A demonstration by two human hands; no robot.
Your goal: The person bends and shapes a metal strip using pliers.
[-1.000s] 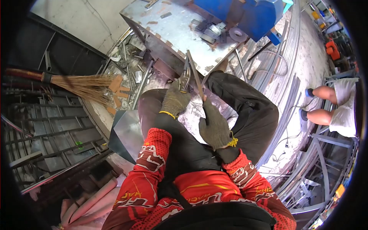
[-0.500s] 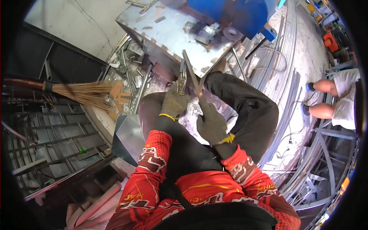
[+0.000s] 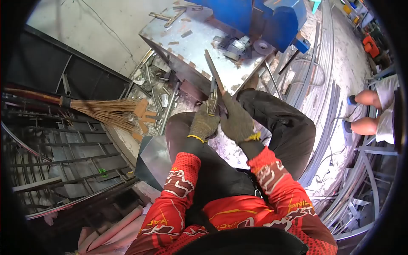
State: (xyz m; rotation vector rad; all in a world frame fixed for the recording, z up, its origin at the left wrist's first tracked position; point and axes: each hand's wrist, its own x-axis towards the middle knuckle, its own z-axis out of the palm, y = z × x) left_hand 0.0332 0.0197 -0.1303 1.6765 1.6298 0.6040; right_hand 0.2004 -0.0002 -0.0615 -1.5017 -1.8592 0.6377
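My left hand (image 3: 204, 122), in a grey-green knit glove with a yellow cuff, is closed around metal locking pliers (image 3: 211, 106). A thin dark metal piece (image 3: 213, 85) stands up from their jaws. My right hand (image 3: 237, 121), gloved the same way, grips a long flat file (image 3: 213, 70) by its near end. The file slants up and left, close beside or against the piece in the pliers; exact contact cannot be made out. Both hands are between my bent knees, just short of the metal-topped table (image 3: 191, 42).
A blue machine part (image 3: 276, 21), a metal clamp block (image 3: 233, 46) and a grinding disc (image 3: 263, 46) sit on the table. Left lie a broom (image 3: 100, 111) and metal scraps (image 3: 159, 89). Long metal bars (image 3: 314, 85) run along the right floor. Another person's legs (image 3: 365, 112) are at far right.
My right hand has moved forward and closer to my left, carrying the file along the pliers. The whole view has shifted slightly.
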